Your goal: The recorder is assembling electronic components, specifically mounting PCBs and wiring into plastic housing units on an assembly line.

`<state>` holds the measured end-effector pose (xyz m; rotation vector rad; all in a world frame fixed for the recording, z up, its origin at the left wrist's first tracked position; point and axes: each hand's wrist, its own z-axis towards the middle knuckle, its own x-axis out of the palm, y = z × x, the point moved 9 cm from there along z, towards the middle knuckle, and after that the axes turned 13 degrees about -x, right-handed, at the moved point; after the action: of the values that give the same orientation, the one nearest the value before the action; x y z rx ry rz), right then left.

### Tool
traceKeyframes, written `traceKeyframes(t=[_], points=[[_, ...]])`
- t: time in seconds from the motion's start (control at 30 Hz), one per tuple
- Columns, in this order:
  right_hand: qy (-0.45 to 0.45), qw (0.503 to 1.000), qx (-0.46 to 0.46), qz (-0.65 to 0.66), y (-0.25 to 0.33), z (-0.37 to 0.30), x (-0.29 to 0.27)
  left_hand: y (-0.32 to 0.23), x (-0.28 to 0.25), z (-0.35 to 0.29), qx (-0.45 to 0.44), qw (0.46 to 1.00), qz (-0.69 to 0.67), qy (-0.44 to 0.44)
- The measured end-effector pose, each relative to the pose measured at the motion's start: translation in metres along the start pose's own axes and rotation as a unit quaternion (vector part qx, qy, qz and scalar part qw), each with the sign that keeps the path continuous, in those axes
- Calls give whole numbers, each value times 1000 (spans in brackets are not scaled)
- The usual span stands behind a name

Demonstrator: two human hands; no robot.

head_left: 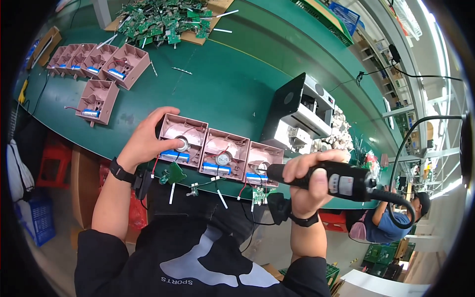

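Note:
Three open pink plastic housings stand in a row along the table's near edge. My left hand grips the left housing by its left side, the thumb pressed on a round silver part inside. The middle housing holds another round silver part; each housing has a blue cylindrical battery along its near side. My right hand is wrapped round a black corded electric screwdriver. Its nose points left over the right housing; whether its bit touches anything I cannot make out. Small green circuit boards hang by wires at the near edge.
More pink housings stand at the far left, one apart from them. A heap of green circuit boards lies at the back. Right of the row are a black-and-white machine and whitish parts. A person sits at the far right.

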<state>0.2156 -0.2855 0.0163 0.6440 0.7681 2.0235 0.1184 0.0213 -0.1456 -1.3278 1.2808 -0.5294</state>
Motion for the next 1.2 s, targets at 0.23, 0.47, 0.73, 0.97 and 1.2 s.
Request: traceKeyframes(t=[0.23,0.47,0.73,0.97,1.2], points=[[-3,999,14,-48,-33,-20,-10,-2,1,-1,15,1000,14,-4],[-9,998,27,-55,-37,-19,-12,-6,1,0,12,1000,17,-4],[-56,994,-85,-43,28,25,-46,-4,-1,-2,35,999,36,-14],[-129,977,-68,-158,1,56,-86,-2,2,0,29,999,21,-7],[-70,996,-24,50,25,19,4,-7,1,0,59,998,31,-9]])
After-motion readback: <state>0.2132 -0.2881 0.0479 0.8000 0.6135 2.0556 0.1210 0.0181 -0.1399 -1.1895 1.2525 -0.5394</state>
